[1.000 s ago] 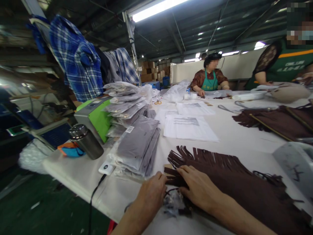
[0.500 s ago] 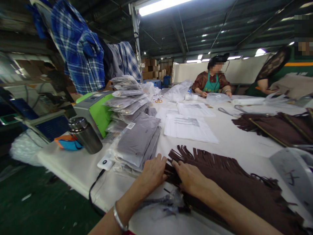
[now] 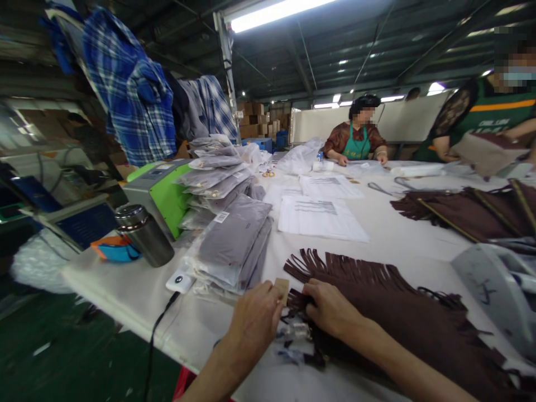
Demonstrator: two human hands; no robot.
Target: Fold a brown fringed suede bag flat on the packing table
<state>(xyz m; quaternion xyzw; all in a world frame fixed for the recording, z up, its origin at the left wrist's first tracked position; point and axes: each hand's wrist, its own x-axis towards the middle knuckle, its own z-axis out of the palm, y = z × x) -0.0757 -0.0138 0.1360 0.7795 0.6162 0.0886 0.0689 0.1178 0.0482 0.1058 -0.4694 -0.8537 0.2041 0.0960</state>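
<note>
Brown fringed piece [image 3: 389, 312] is lying flat on the near part of the white-covered table [image 3: 402, 245], to the right of the table's slanting near-left edge. Its long axis is running obliquely, from the loose strands between the hands out toward the lower right of the view. One row of fringe is pointing toward the far side of the table; the strands at the left end are pointing toward the bagged stack [image 3: 234, 240].

Left hand [image 3: 257, 307]: grip is narrow, thumb and fingers closing on a small tan tag [image 3: 282, 290], which is standing up just beside the strands. Right hand [image 3: 330, 304]: grip is narrow, fingers curling over the left end of the brown piece and holding strands there; exact fingertip contact is partly hidden. The hands are working near each other, with a narrow space between them.

Clear plastic [image 3: 293, 335] is lying below the strands, on the near side; its contents are too blurred to tell. The metal flask [image 3: 146, 237] is standing near the table's left corner, and the white device [image 3: 179, 281] is resting by the near-left edge. Printed white sheets [image 3: 320, 215] are lying beyond the fringe. A person in a green apron [image 3: 355, 142] is working at the far side.
</note>
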